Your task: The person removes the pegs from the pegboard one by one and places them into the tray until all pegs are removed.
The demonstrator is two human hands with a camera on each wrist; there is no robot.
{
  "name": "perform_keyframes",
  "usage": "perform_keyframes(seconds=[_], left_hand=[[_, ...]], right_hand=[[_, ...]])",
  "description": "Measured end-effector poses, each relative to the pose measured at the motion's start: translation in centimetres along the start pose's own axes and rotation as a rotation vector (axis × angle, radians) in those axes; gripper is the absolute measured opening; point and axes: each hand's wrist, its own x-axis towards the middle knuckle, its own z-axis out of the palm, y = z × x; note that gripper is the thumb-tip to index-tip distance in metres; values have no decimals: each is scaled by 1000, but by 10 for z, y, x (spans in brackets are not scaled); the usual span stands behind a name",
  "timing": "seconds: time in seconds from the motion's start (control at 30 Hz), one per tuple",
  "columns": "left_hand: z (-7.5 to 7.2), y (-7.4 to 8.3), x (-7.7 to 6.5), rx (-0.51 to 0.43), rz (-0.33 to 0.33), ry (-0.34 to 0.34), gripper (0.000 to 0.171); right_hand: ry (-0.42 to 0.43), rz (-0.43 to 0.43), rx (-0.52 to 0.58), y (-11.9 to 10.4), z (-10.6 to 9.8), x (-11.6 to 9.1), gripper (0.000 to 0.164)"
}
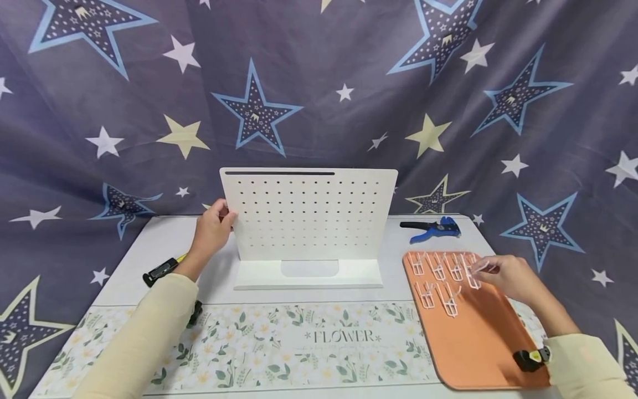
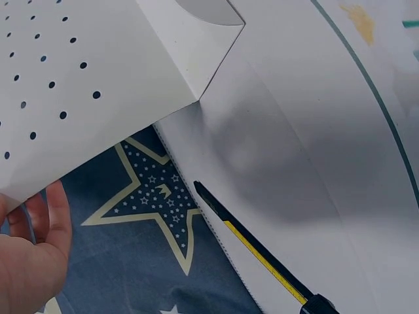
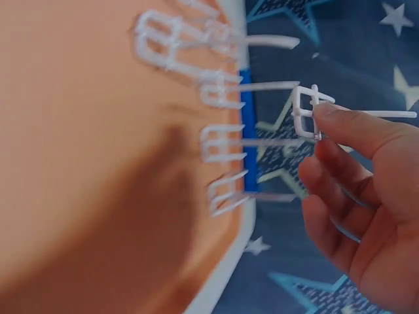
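Observation:
A white pegboard (image 1: 309, 252) with rows of small holes stands upright on a white base. My left hand (image 1: 211, 230) grips its left edge; in the left wrist view the fingers (image 2: 57, 216) curl at the board's edge. Over the far right of an orange tray (image 1: 478, 343), my right hand (image 1: 513, 277) pinches a white wire pegboard hook (image 3: 298, 118) between thumb and fingers. Its long prong points away past the thumb in the right wrist view. Several similar hooks (image 1: 450, 302) lie in two rows on the tray's far part, below the held one.
Blue-and-black pliers (image 1: 436, 228) lie behind the tray. A black-and-yellow slim tool (image 1: 161, 271) lies left of the pegboard. A floral mat strip (image 1: 269, 349) crosses the table's front. Star-patterned cloth (image 1: 319, 122) hangs right behind the table.

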Motion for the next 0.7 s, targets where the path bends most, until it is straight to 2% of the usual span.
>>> perform_keyframes(seconds=[0.27,0.43,0.7], left_hand=[[1,2,-1,-4,-1,0,19],[-1,3,-2,-6,5,11,19],[-1,1,-1,-11,-1,9,19]], right_hand=[[-79,8,31,21,25,-16,5],[-99,-8,46,23,36,-18,11],[-164,39,125,23,45,-20,12]])
